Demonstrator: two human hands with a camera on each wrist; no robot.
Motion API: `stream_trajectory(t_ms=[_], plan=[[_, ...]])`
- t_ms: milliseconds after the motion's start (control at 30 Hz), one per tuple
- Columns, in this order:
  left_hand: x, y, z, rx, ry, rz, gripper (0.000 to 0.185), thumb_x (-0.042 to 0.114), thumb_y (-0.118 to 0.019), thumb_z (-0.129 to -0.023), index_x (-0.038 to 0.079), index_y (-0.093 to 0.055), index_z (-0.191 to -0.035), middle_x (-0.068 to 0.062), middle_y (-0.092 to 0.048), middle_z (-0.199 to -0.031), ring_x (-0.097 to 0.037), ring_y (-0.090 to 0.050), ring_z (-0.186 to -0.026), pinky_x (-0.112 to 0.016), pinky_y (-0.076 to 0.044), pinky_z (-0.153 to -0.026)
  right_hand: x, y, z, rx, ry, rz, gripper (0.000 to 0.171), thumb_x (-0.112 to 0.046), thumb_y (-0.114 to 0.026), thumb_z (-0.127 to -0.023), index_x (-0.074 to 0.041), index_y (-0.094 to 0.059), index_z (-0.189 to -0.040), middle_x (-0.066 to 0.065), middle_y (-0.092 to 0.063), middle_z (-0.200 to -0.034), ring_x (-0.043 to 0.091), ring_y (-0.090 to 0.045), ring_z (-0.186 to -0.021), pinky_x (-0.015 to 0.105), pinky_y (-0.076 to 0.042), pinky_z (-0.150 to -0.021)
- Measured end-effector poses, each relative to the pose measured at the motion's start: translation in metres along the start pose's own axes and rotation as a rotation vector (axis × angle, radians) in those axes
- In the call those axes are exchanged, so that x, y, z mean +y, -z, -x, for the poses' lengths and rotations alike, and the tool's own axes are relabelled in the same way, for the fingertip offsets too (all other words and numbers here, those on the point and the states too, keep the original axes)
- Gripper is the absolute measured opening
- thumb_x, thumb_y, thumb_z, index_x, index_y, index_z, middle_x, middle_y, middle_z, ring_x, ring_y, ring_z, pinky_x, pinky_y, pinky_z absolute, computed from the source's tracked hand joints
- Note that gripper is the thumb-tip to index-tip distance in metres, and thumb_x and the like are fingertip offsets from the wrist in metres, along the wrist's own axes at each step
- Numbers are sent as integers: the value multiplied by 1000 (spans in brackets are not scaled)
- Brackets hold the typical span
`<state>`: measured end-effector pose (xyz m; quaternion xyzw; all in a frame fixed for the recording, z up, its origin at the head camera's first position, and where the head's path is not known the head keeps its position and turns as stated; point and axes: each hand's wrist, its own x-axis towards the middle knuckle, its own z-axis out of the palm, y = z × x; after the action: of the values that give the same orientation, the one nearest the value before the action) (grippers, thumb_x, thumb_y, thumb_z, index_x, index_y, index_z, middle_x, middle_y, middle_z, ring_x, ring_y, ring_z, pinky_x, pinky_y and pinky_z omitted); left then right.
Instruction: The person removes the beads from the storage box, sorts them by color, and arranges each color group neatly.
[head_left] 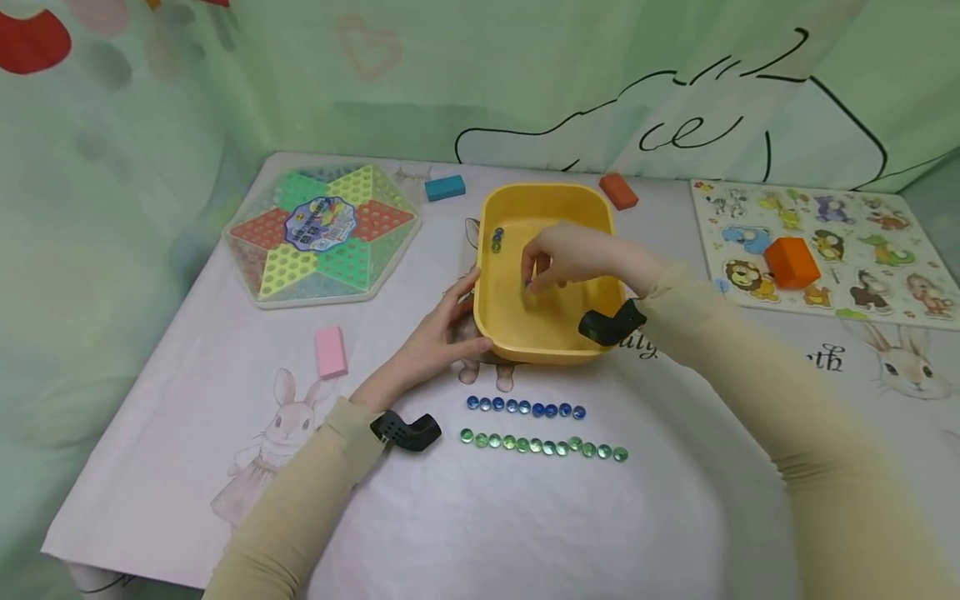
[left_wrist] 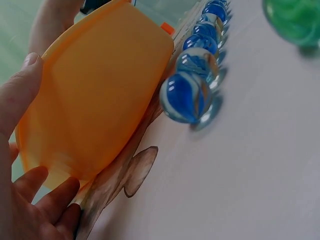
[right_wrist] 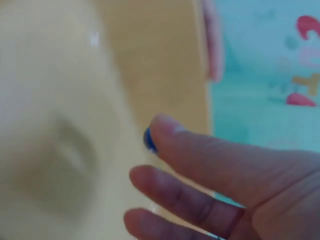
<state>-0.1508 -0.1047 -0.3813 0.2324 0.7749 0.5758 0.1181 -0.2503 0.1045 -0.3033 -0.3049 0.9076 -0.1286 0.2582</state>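
Note:
My right hand (head_left: 570,252) is inside a yellow plastic tub (head_left: 551,357), pinching a blue marble (right_wrist: 149,140); the thumb partly hides it in the right wrist view. Around the tub's near left corner, my left hand (head_left: 435,340) grips with its thumb by the rim and fingers along the side wall. A few blue and green marbles (head_left: 497,240) lie against the tub's left inner wall. On the cloth in front of the tub runs a row of blue marbles (head_left: 525,407), with a row of green marbles (head_left: 536,446) nearer to me.
A hexagonal star-patterned game board (head_left: 322,229) lies at the back left. Nearby are a blue block (head_left: 445,187) and a pink block (head_left: 331,352). Behind the tub is a red-orange block (head_left: 618,192). At right, an orange block (head_left: 792,262) rests on an animal puzzle board (head_left: 847,267).

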Motion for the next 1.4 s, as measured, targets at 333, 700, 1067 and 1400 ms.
stream_trajectory(t_ms=[333, 700, 1067, 1400], plan=[[-29, -2, -6, 22, -4, -10, 86, 17, -65, -87, 24, -7, -150, -3, -14, -155, -22, -29, -137, -44, -15, -114, 4, 1, 61, 7, 65, -180, 16, -19, -68, -85, -10, -64, -98, 4, -56, -79, 18, -50, -72, 24, -43, -59], [-32, -1, -7, 20, -38, 7, 89, 40, -65, -84, 23, -8, -150, -6, -15, -155, -21, -32, -136, -45, -16, -113, 37, -33, 116, 84, 333, -344, 11, -12, -66, -85, -15, -64, -95, -7, -53, -73, 10, -50, -67, 21, -43, -55], [-29, 0, -7, 22, -21, 10, 88, 7, -64, -86, 24, -6, -150, -9, -22, -153, -23, -28, -138, -43, -17, -113, 53, -85, 120, -10, 344, -421, 9, -18, -68, -84, -20, -64, -92, -8, -55, -70, 7, -50, -63, 21, -42, -54], [1, 0, 0, 8, 27, 6, 84, 2, -61, -86, 10, -7, -149, -18, -20, -152, -30, -28, -137, -46, -18, -113, 50, -108, 110, -16, 211, -406, 14, -25, -71, -81, -17, -63, -88, -9, -53, -70, 5, -49, -63, 19, -40, -56]])
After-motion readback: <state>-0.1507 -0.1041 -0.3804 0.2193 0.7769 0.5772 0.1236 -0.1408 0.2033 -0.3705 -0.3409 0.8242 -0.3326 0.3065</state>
